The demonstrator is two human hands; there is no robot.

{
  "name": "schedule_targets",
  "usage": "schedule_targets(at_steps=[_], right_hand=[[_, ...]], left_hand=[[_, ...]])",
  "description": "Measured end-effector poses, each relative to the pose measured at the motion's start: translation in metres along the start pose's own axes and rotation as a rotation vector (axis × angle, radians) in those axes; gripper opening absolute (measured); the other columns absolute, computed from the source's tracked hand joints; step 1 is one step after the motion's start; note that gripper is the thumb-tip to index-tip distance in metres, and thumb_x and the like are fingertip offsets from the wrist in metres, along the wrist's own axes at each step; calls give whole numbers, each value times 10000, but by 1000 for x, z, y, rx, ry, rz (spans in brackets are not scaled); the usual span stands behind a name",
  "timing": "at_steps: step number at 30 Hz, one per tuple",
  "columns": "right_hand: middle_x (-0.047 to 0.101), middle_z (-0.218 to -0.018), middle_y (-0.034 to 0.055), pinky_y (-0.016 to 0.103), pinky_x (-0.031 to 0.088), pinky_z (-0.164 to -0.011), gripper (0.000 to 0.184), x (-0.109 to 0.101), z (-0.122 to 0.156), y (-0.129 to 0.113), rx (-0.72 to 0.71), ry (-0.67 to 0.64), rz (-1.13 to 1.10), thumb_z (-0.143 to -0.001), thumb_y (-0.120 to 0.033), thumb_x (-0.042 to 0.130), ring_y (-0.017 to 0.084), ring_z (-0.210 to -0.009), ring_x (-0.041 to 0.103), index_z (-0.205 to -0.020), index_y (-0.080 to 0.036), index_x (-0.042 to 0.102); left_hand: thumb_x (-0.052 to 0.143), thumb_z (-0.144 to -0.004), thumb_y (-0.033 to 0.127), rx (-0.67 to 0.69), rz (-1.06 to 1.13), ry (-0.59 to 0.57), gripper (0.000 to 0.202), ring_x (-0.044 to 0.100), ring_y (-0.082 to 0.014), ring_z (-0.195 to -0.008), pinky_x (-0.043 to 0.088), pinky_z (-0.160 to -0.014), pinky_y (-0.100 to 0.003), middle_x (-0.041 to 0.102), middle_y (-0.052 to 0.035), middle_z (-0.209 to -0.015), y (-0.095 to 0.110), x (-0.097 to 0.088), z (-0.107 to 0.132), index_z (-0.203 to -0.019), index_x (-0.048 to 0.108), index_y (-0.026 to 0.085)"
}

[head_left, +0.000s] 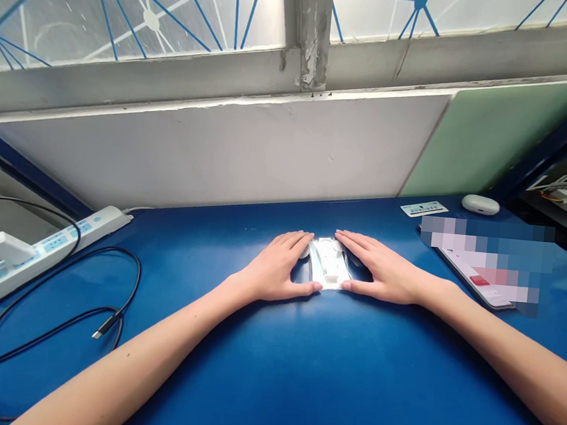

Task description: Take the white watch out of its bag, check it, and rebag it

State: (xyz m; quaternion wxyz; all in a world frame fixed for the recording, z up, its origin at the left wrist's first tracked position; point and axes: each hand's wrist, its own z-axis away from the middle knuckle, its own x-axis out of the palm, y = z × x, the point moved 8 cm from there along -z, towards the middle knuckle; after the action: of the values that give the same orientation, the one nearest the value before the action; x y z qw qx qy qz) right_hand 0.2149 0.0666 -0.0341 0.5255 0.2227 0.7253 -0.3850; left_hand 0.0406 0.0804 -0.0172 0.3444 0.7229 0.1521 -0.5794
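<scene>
Desk: blue desk [268,383] runs from the near edge to a white wall panel [219,154] at the far side, with a window [132,7] crossed by blue lines above it.
Packet: a small clear plastic packet [328,266] with something white inside lies flat on the desk, about mid-width and toward the far side.
Left hand: the left hand [278,268] lies palm down, flat and spread, gripping nothing. It sits just left of the packet. Its fingertips touch the packet's far left corner and its thumb reaches the near left edge.
Right hand: the right hand [382,271] is also flat and palm down, fingers straight and close together, holding nothing. It sits just right of the packet, with its thumb tip at the near right corner and its fingers along the right edge.
Packet and hands: the packet lies between the two hands, framed on both sides, its top uncovered.
Left side: a white power strip [42,251] lies at an angle with a white charger [5,248] plugged in. A black cable [55,325] loops on the desk nearby.
Right side: a phone [480,282], partly blurred, lies near the right forearm. A white oval case [480,204] and a small label [423,209] lie farther back.
</scene>
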Motion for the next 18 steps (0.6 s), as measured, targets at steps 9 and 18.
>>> schedule_targets(at_steps=[9,18], right_hand=[[328,-1610,208,567,351,-1159,918,0,0,0,14,-5,2,-886,-640,553,382,-1469,327,-1586,-133,244],[333,-1610,200,579,357,-1153,914,0,1,0,-1,13,-1,-882,-620,574,390,-1463,335,-1593,-160,228]], left_hand=[[578,-874,636,4,-1,5,872,331,-362,-1462,295,-1190,-521,365,-195,-1575,1,0,0,-1526,329,115],[595,-871,608,33,6,38,842,354,-364,-1448,299,-1186,-522,393,-206,-1554,1,-1,0,-1512,347,122]])
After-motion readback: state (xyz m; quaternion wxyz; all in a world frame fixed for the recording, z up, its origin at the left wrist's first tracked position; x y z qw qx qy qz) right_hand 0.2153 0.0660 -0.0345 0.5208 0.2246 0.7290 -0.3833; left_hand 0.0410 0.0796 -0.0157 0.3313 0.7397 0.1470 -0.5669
